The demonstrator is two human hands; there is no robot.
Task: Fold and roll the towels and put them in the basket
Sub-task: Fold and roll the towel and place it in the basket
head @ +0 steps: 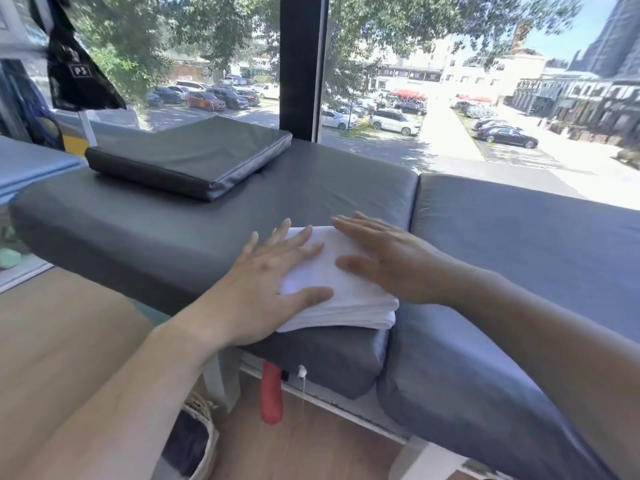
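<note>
Pressing flat, my left hand [263, 278] and right hand [384, 258] | fingers straight, spread on folded white cloth towel [332, 289] | towel on grey padded bench cushion [173, 237] | woven basket [197, 441] on floor below

Two bare forearms enter from the bottom edge, ending in the left hand [266, 285] and the right hand [388, 261]. No sleeves, gloves, rings or watch are worn. Fingernails are short and unpainted.
</note>
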